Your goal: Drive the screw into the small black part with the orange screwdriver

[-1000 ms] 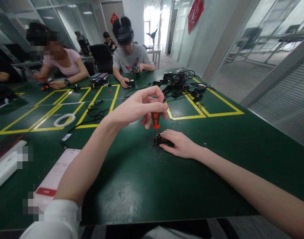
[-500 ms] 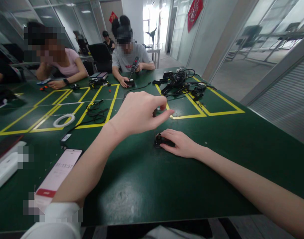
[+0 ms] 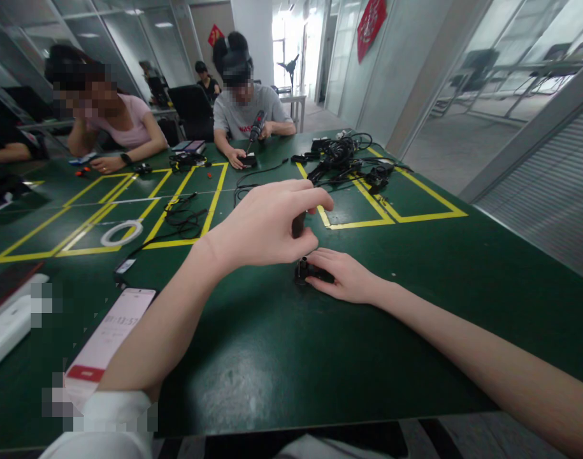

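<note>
Green counter (image 3: 281, 376), where left hand (image 3: 272, 223) curls round dark handle (image 3: 299, 224) above small black part (image 3: 301, 271) lying sideways just left of nearer right hand (image 3: 345, 276), which is clamped on it.

A small black rounded part (image 3: 301, 271) is lying on the broad green tabletop (image 3: 367, 357), under the fingertips of the right hand (image 3: 341, 275). The left hand (image 3: 267, 220) is hovering just above and behind it, a dark tool handle (image 3: 298, 224) standing inside its fingers. To the left, a flat rectangular pink-screened phone (image 3: 122, 315) is lying partly hidden by the left forearm (image 3: 176, 325), with a long white plastic bar (image 3: 7, 341) farther left. Beyond the phone, a thin white ring (image 3: 113, 243) is resting across a yellow tape outline (image 3: 88, 252), left of a loose black cable (image 3: 179, 220). A tangled black cable heap (image 3: 341, 153) is lying behind the hands, toward the right.
</note>
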`<state>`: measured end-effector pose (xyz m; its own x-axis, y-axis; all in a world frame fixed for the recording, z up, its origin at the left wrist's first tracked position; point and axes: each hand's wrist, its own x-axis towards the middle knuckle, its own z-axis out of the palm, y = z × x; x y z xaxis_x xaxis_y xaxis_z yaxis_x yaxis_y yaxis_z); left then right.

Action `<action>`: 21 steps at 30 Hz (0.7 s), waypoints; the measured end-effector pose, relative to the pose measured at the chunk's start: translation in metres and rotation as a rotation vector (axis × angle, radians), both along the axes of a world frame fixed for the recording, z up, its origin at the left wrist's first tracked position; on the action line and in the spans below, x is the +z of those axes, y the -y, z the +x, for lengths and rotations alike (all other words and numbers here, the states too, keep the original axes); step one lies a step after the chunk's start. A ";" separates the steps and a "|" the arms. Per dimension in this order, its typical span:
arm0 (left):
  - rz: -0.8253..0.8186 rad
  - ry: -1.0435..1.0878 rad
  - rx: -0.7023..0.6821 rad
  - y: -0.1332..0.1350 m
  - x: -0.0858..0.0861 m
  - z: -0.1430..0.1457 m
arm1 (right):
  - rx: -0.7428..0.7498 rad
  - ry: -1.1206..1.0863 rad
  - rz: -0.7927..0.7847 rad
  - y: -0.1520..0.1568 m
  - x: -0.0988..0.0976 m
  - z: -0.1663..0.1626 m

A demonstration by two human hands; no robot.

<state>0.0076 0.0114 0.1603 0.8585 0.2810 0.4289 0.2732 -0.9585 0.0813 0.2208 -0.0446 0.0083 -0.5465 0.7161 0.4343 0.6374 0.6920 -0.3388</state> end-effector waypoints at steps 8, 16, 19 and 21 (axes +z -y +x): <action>0.002 0.001 -0.019 0.002 0.001 0.001 | -0.012 0.007 0.009 0.000 -0.002 0.000; 0.017 0.003 -0.047 0.000 -0.001 0.000 | -0.012 0.018 0.007 0.000 -0.002 0.000; 0.027 0.001 -0.022 0.001 -0.001 0.000 | -0.018 0.018 0.005 0.000 -0.001 0.000; 0.024 -0.005 -0.019 0.001 0.000 0.001 | -0.016 0.019 -0.005 0.000 -0.001 0.000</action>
